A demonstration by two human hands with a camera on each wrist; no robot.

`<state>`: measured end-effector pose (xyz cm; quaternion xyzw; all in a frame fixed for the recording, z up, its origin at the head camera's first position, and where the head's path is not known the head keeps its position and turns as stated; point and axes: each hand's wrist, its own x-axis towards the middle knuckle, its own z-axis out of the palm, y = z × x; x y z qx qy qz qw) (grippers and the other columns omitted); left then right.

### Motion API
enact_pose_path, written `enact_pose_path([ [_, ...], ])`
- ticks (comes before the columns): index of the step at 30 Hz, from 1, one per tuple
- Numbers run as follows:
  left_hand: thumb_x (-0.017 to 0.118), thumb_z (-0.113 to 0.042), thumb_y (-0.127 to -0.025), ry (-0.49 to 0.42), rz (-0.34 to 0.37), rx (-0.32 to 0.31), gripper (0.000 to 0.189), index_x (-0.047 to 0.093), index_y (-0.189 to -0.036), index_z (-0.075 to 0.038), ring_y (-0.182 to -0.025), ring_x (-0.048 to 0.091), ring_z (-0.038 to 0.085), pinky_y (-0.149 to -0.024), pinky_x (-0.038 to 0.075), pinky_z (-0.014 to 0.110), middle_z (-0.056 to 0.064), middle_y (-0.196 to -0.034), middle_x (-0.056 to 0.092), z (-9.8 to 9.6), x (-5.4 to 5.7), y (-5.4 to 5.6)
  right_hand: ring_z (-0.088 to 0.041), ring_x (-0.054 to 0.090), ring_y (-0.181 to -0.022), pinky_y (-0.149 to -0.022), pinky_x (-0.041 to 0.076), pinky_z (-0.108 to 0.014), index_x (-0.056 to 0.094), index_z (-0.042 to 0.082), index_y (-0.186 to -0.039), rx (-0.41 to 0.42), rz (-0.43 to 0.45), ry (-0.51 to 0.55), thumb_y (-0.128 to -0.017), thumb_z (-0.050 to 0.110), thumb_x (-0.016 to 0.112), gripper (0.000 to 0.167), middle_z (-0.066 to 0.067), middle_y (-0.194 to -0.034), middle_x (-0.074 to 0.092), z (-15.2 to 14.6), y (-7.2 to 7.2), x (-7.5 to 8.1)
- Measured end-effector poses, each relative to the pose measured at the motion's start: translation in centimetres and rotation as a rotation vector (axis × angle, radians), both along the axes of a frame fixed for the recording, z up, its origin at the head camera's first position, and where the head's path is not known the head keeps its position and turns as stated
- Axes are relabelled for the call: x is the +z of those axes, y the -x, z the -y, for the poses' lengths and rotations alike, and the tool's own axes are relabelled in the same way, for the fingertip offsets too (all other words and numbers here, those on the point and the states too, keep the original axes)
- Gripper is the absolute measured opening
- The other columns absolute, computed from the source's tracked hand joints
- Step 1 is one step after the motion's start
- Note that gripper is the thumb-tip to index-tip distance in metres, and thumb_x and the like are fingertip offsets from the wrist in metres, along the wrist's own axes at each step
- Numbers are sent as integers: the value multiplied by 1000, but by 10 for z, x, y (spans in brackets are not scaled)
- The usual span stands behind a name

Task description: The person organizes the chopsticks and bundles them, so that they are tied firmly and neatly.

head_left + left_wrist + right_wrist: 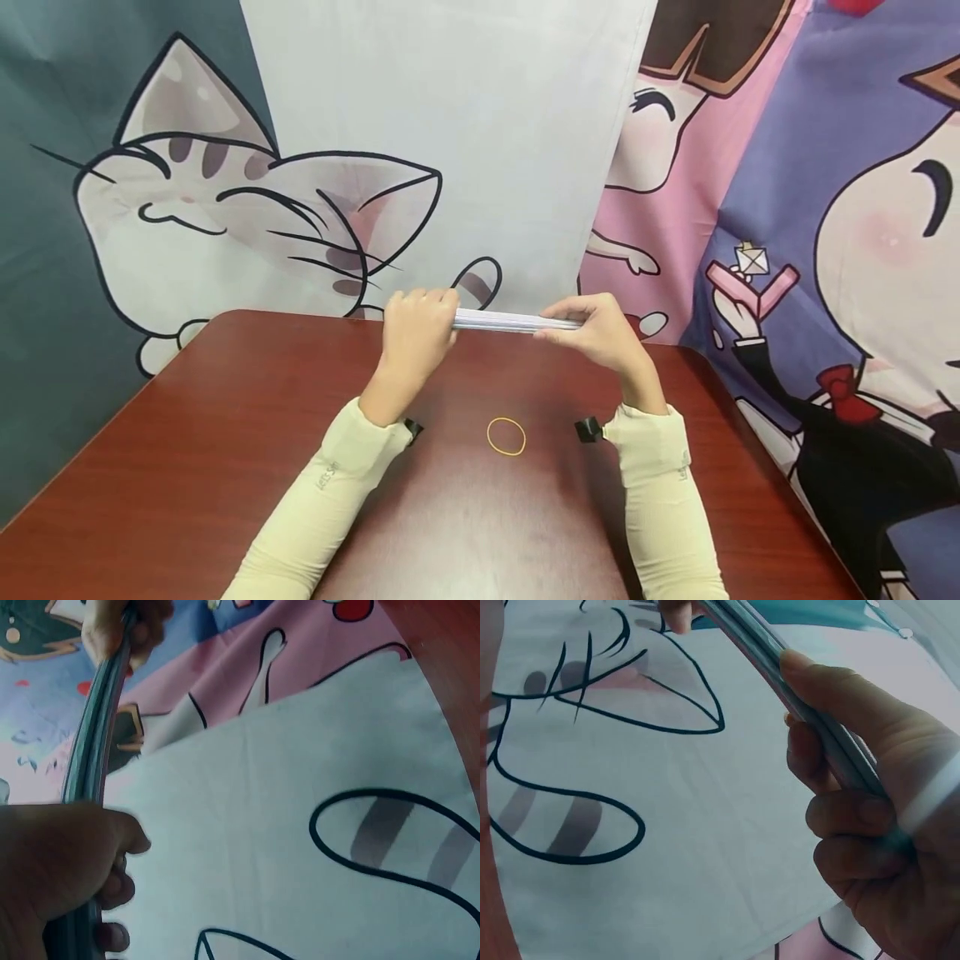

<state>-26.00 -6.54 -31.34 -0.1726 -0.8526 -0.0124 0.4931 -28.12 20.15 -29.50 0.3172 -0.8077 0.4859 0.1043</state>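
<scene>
My left hand (420, 329) grips the left end of a long, narrow, pale bundle (495, 320) with lengthwise lines, held level above the far side of the table. At the other end, my right hand (600, 329) pinches it between thumb and fingers. In the left wrist view the bundle (91, 750) looks like several thin layers or strips lying together; their exact kind cannot be told. The right wrist view shows my thumb along one side of the bundle (754, 649) and curled fingers on the other. A yellow rubber band (506, 437) lies on the table between my forearms.
The reddish-brown table (247, 417) reaches to a cartoon-printed cloth backdrop (450, 125). Black wrist devices (588, 429) sit under both cream sleeves.
</scene>
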Motion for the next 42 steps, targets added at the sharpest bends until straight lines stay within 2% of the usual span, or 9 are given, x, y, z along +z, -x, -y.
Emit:
enact_pose_path([
  [5, 61, -15, -91, -116, -172, 28, 23, 57, -70, -9, -63, 54, 27, -65, 40, 42, 6, -64, 59, -11, 1, -5, -9, 65, -63, -59, 50, -19, 79, 3, -87, -49, -208, 32, -63, -1, 90, 27, -7, -77, 74, 3, -10, 5],
  [9, 58, -17, -93, -199, -276, 49, 21, 59, -73, -11, -72, 53, 26, -78, 36, 44, 4, -71, 57, -17, 3, -15, -7, 59, -59, -55, 45, -17, 80, 6, -84, -47, -436, 45, -58, -3, 92, 30, -2, -71, 71, 2, -26, 11],
  [12, 60, -15, -91, -218, -350, 31, 18, 59, -74, -13, -78, 55, 24, -80, 32, 45, 1, -77, 59, -22, 4, -24, -7, 54, -56, -53, 42, -17, 79, 6, -82, -21, -573, 53, -58, -4, 91, 29, 1, -67, 68, 2, -40, 15],
  [16, 61, -17, -91, -207, -424, -28, 19, 58, -73, -12, -73, 55, 23, -80, 35, 41, 1, -73, 57, -26, 7, -29, -8, 55, -58, -56, 43, -16, 78, 1, -82, 13, -658, 94, -56, -8, 89, 29, -4, -67, 67, -2, -52, 22],
  [24, 55, -15, -95, -203, -447, -49, 29, 49, -68, -8, -56, 44, 24, -64, 39, 37, 4, -61, 44, -27, 13, -21, -9, 60, -66, -63, 46, -15, 77, -2, -85, 30, -646, 107, -51, -11, 90, 38, -10, -73, 69, -6, -54, 33],
  [30, 59, -10, -92, -197, -471, -10, 23, 51, -70, -9, -59, 44, 24, -65, 37, 37, 4, -64, 45, -21, 12, -13, -8, 63, -64, -58, 49, -18, 76, -3, -91, -8, -372, 166, -61, -13, 86, 33, -3, -80, 72, -2, -46, 27],
  [35, 60, -14, -92, -203, -493, 15, 24, 51, -70, -10, -60, 44, 24, -67, 36, 37, 4, -66, 45, -18, 16, -10, -8, 54, -40, -37, 40, -20, 72, -10, -89, -32, -155, 290, -78, -8, 77, 12, -1, -60, 66, 5, -37, 24],
  [37, 60, -15, -92, -218, -495, 15, 24, 52, -71, -10, -60, 44, 25, -67, 37, 37, 4, -67, 46, -17, 20, -12, -9, 48, -34, -33, 33, -21, 71, -10, -81, -44, -168, 353, -81, -4, 75, 7, -4, -49, 60, 11, -36, 24],
  [42, 59, -14, -87, -319, -508, 3, 20, 54, -69, -9, -64, 48, 26, -71, 40, 40, 4, -68, 49, -17, 35, -18, -7, 47, -33, -35, 32, -18, 71, -9, -66, -137, -364, 509, -74, -5, 81, 13, -5, -44, 56, 30, -44, 32],
])
